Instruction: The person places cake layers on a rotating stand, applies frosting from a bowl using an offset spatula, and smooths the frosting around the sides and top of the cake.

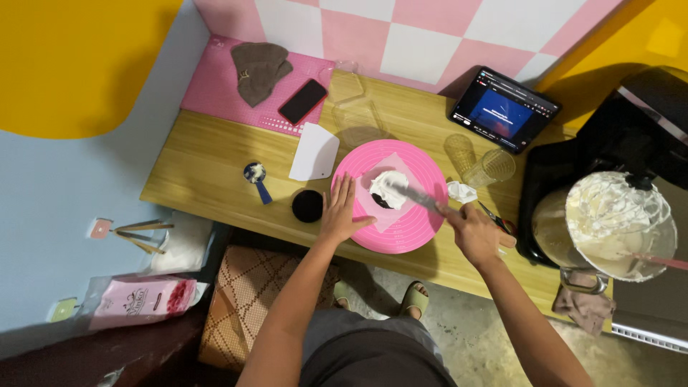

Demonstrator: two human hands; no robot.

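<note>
- White cream (388, 182) being spread over small cake (382, 200), I judge.
- Right hand (476, 231) grips spatula (414, 196); left hand (339, 211) flat, released, on pink turntable (416, 233).
- Next I'd call for rotation.

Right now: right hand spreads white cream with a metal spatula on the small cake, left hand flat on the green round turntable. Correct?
Not quite. The round turntable is pink, not green, as the head view shows. The rest holds: the right hand works a metal spatula over the white-creamed small cake, left hand flat on the turntable.
</note>
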